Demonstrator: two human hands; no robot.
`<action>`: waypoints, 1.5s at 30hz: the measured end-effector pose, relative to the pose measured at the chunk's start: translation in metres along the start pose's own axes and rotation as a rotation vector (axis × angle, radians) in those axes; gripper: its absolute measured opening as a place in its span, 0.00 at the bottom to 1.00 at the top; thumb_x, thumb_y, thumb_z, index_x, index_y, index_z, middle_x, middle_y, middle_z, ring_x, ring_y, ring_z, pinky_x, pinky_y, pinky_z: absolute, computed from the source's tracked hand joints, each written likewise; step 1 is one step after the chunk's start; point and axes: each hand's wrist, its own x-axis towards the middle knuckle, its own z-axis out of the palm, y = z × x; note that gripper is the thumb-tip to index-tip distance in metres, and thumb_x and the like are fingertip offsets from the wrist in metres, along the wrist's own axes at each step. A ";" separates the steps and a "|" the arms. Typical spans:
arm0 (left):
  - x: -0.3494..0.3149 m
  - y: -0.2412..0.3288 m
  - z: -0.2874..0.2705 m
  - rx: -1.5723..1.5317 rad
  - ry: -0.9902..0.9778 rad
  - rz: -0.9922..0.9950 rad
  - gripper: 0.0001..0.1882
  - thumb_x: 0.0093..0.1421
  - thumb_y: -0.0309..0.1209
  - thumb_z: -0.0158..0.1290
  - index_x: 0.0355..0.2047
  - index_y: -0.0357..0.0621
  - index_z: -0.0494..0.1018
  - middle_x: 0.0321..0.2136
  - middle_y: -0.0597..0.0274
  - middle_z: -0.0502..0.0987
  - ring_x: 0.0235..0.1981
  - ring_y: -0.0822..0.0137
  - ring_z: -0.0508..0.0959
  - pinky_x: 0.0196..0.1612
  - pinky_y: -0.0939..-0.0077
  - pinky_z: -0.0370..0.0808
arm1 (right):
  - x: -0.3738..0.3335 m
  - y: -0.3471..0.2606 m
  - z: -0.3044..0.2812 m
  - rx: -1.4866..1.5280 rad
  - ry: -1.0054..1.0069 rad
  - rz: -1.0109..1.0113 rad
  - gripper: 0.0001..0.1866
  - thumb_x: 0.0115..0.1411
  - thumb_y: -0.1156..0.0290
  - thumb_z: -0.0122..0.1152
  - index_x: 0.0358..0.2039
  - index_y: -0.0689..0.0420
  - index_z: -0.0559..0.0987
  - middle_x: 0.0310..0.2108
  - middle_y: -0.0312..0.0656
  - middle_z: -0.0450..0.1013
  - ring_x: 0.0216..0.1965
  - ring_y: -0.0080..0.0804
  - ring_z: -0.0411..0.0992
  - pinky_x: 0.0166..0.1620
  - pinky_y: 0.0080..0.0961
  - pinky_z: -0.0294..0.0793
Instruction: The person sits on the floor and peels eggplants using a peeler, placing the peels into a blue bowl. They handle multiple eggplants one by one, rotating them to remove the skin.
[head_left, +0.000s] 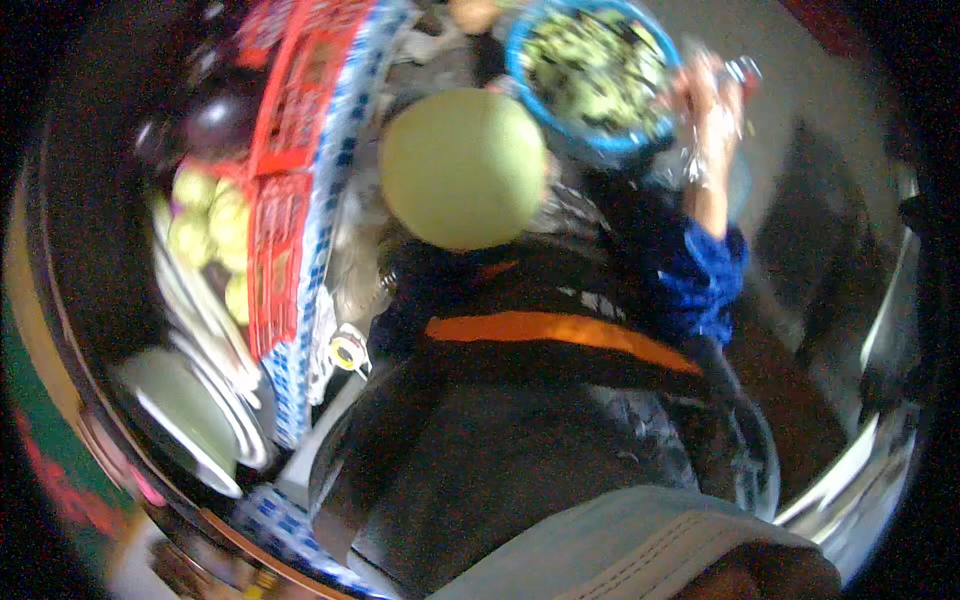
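Observation:
A pale green round dish (465, 170) is in front of me, its smooth broad face toward me. My left arm runs in under it; a sliver of skin shows at its right edge, and the rest of my left hand is hidden behind it. Just beyond stands a blue basin (516, 50) filled with chopped green vegetable pieces (595, 75), some dark-skinned. At the basin's right rim is my right hand (708, 95), wet and blurred by motion. Its fingers are curled around something with a shiny, reddish end, too smeared to name.
On the left, a red plastic crate (285, 200) stands on a blue-and-white checked cloth (335, 140). Past it lie pale green round vegetables (210, 220) and dark purple eggplants (215, 115). Stacked bowls (190, 410) sit nearer. A yellow-and-white roll (348, 350) rests near the table edge.

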 end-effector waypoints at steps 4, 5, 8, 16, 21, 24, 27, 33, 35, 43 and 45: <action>-0.010 0.023 0.015 -0.013 0.013 0.193 0.31 0.67 0.52 0.38 0.61 0.43 0.59 0.58 0.50 0.67 0.52 0.51 0.72 0.53 0.48 0.72 | 0.000 0.043 -0.019 0.192 0.013 0.264 0.11 0.63 0.62 0.58 0.41 0.54 0.74 0.33 0.37 0.72 0.34 0.27 0.72 0.37 0.25 0.78; -0.012 0.032 0.018 -0.013 0.025 0.248 0.31 0.67 0.52 0.38 0.61 0.43 0.59 0.58 0.50 0.67 0.52 0.51 0.72 0.53 0.48 0.72 | 0.000 0.054 -0.025 0.082 0.033 0.346 0.12 0.63 0.60 0.58 0.42 0.53 0.73 0.32 0.37 0.72 0.35 0.28 0.73 0.37 0.26 0.78; -0.027 0.072 0.021 0.002 0.094 0.440 0.31 0.67 0.52 0.38 0.61 0.43 0.59 0.58 0.50 0.67 0.52 0.51 0.72 0.53 0.49 0.72 | 0.006 0.086 -0.038 0.324 -0.105 0.403 0.14 0.64 0.61 0.57 0.46 0.54 0.72 0.40 0.40 0.71 0.43 0.35 0.69 0.50 0.42 0.70; -0.123 0.204 -0.004 0.171 0.579 1.011 0.31 0.68 0.52 0.37 0.61 0.43 0.59 0.58 0.51 0.67 0.52 0.52 0.73 0.53 0.49 0.72 | 0.001 0.092 -0.046 0.086 -0.079 0.287 0.10 0.62 0.62 0.61 0.36 0.53 0.72 0.25 0.34 0.69 0.24 0.21 0.68 0.23 0.18 0.72; -0.184 0.234 -0.039 0.471 1.163 1.296 0.33 0.58 0.30 0.52 0.63 0.42 0.55 0.51 0.53 0.69 0.51 0.56 0.70 0.49 0.58 0.73 | -0.007 0.081 -0.044 0.131 -0.114 0.267 0.11 0.62 0.64 0.61 0.39 0.53 0.72 0.26 0.35 0.70 0.25 0.24 0.70 0.24 0.20 0.74; -0.219 0.241 -0.054 0.524 1.304 1.260 0.32 0.58 0.27 0.52 0.62 0.42 0.56 0.50 0.51 0.68 0.50 0.55 0.70 0.48 0.62 0.73 | -0.008 0.082 -0.042 0.128 -0.115 0.273 0.10 0.62 0.64 0.61 0.40 0.53 0.72 0.25 0.35 0.70 0.23 0.25 0.70 0.23 0.21 0.74; -0.231 0.237 -0.060 0.813 1.432 1.314 0.28 0.59 0.26 0.51 0.60 0.37 0.61 0.49 0.48 0.70 0.48 0.58 0.72 0.50 0.66 0.71 | -0.011 0.084 -0.039 0.115 -0.107 0.279 0.10 0.63 0.63 0.60 0.39 0.52 0.72 0.25 0.35 0.69 0.22 0.24 0.70 0.22 0.20 0.72; -0.203 0.219 -0.060 1.506 1.475 1.258 0.18 0.55 0.24 0.55 0.48 0.40 0.74 0.51 0.48 0.70 0.54 0.54 0.70 0.59 0.64 0.64 | -0.025 0.076 -0.036 0.058 -0.108 0.317 0.08 0.63 0.63 0.58 0.37 0.51 0.72 0.25 0.33 0.68 0.23 0.21 0.67 0.24 0.20 0.70; -0.188 0.214 -0.058 1.801 1.468 1.103 0.17 0.55 0.28 0.56 0.46 0.42 0.75 0.52 0.48 0.68 0.56 0.52 0.67 0.61 0.61 0.62 | -0.030 0.077 -0.038 0.043 -0.109 0.316 0.08 0.63 0.63 0.58 0.37 0.51 0.71 0.25 0.33 0.68 0.25 0.21 0.67 0.25 0.21 0.71; -0.104 0.229 -0.033 1.876 1.112 1.160 0.15 0.53 0.29 0.56 0.43 0.44 0.75 0.51 0.49 0.70 0.56 0.52 0.67 0.59 0.60 0.63 | -0.025 0.098 -0.050 0.134 -0.049 0.363 0.08 0.63 0.64 0.59 0.38 0.52 0.72 0.26 0.33 0.69 0.26 0.23 0.68 0.25 0.23 0.72; -0.079 0.253 -0.022 1.955 0.899 1.267 0.14 0.52 0.27 0.56 0.40 0.43 0.76 0.46 0.51 0.74 0.51 0.52 0.72 0.56 0.60 0.67 | -0.023 0.102 -0.049 0.140 -0.011 0.397 0.08 0.62 0.64 0.59 0.38 0.52 0.72 0.26 0.33 0.69 0.26 0.23 0.68 0.25 0.23 0.73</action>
